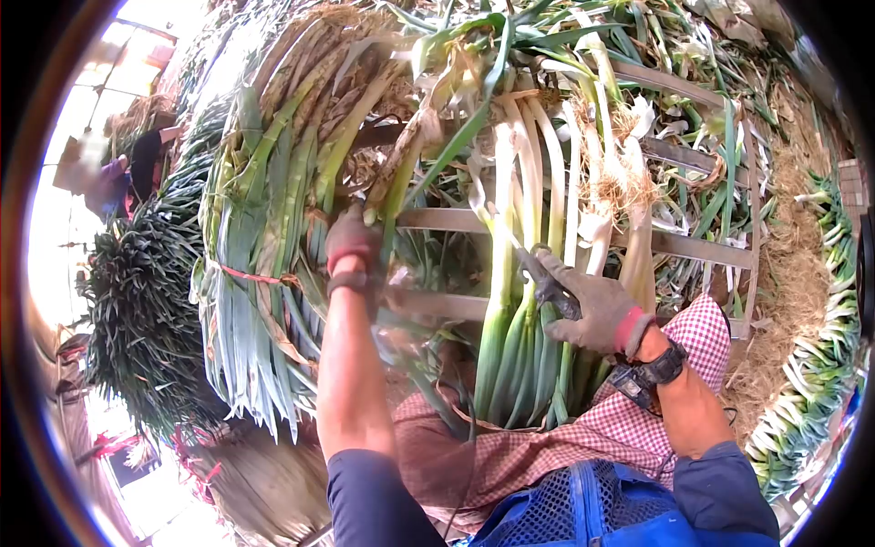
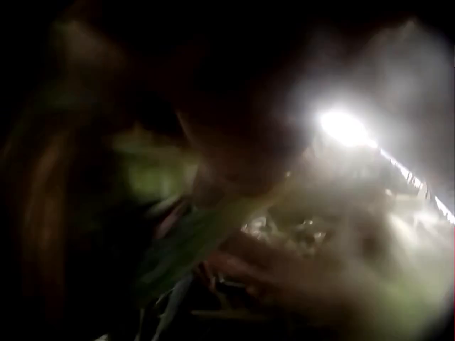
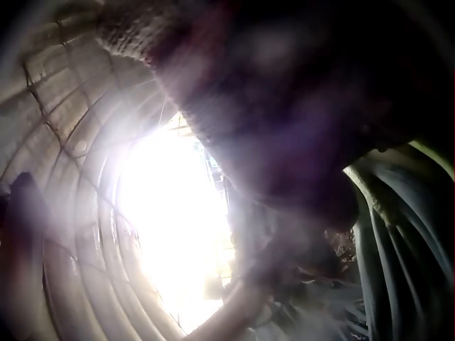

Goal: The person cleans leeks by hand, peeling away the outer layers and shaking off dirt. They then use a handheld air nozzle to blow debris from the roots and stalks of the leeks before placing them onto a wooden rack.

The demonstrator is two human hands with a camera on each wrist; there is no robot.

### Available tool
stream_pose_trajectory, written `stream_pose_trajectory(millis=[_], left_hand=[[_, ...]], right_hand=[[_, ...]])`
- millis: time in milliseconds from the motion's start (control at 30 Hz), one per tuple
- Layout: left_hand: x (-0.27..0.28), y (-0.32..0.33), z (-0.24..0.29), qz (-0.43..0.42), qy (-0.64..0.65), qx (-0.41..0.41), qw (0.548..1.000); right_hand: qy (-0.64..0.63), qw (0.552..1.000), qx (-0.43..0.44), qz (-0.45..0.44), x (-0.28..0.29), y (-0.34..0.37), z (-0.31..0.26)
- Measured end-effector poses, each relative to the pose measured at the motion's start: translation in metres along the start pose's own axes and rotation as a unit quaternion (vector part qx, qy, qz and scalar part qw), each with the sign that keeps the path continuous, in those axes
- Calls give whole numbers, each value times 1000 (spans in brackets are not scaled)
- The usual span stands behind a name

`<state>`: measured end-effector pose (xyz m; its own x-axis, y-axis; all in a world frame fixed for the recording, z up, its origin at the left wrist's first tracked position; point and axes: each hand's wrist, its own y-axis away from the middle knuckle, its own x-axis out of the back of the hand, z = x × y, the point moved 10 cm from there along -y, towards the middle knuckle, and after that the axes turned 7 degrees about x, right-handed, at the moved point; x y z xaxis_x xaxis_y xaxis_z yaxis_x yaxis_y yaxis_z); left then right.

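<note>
My left hand (image 1: 354,235), in a glove with a red cuff, is at the edge of a thick heap of leek leaves (image 1: 264,201). Its fingers curl round a yellowing leek leaf (image 1: 398,187). The left wrist view is dark and blurred, with a green leaf (image 2: 188,249) crossing it. In my gloved right hand (image 1: 597,305) is a knife (image 1: 554,290) with a dark handle, its blade pointing up and left over the white stalks. Below that hand, several leeks (image 1: 516,319) lie side by side, green ends toward my lap. The right wrist view is mostly shadow and glare.
A metal rack (image 1: 693,248) with crossbars lies under the leeks, with leaf scraps around it. More leeks (image 1: 811,392) line the right edge beside dry root litter (image 1: 775,301). A dark green leek pile (image 1: 146,310) stands at left. A checked cloth (image 1: 510,465) covers my lap.
</note>
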<state>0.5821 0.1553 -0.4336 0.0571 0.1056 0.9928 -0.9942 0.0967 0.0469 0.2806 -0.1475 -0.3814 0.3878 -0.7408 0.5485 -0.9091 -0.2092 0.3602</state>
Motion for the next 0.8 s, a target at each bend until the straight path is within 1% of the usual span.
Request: stream_pose_trajectory(millis=[33, 100, 133, 167, 200, 233, 300, 367, 400, 433, 500, 533, 567, 633, 667, 700, 733, 767, 800], left_hand=[[9, 20, -4, 72, 17, -46, 996], [30, 32, 11, 74, -4, -48, 996], [30, 37, 11, -4, -14, 9, 1000], [21, 43, 4, -78, -23, 67, 994], [16, 47, 4, -76, 6, 74, 994], [28, 64, 24, -188, 20, 109, 976], [0, 65, 30, -220, 75, 76, 970], [-18, 80, 41, -263, 257, 83, 926], [-32, 83, 42, -285, 280, 127, 908], [-33, 88, 42, -286, 281, 126, 907], [-18, 96, 35, -199, 447, 140, 861], [-27, 92, 25, -231, 406, 108, 878], [-28, 96, 13, -230, 406, 109, 878], [-18, 109, -13, -177, 348, 110, 914], [-17, 116, -20, -191, 386, 112, 896], [-18, 122, -24, -192, 385, 114, 895], [-18, 125, -33, -163, 390, 116, 899], [-24, 125, -45, -131, 395, 116, 902], [-26, 122, -52, -87, 421, 84, 899]], right_hand=[[0, 1000, 1, -3, 1, 0, -6], [-10, 999, -8, -34, 0, 1, -18], [-12, 999, -8, -36, -7, 0, -19], [-31, 998, 30, -54, -17, -4, -26], [-49, 994, 68, -70, -24, -7, -36], [-48, 994, 71, -69, -21, -10, -45], [-30, 997, -40, -52, -14, -13, -43], [-42, 997, -38, -45, -22, -17, -44], [-42, 997, -3, -71, -33, -18, -52], [-42, 994, 32, -96, -43, -19, -62], [-21, 994, 33, -104, -51, -22, -70], [-13, 997, 6, -72, -50, -28, -61], [-6, 999, -21, -41, -46, -31, -56], [-10, 998, -20, -50, -45, -30, -65], [2, 995, -2, -103, -57, -29, -76], [14, 988, 16, -155, -70, -26, -85], [18, 991, 27, -133, -74, -31, -88], [19, 990, 28, -134, -74, -39, -93], [5, 994, -28, -109, -67, -50, -86]])
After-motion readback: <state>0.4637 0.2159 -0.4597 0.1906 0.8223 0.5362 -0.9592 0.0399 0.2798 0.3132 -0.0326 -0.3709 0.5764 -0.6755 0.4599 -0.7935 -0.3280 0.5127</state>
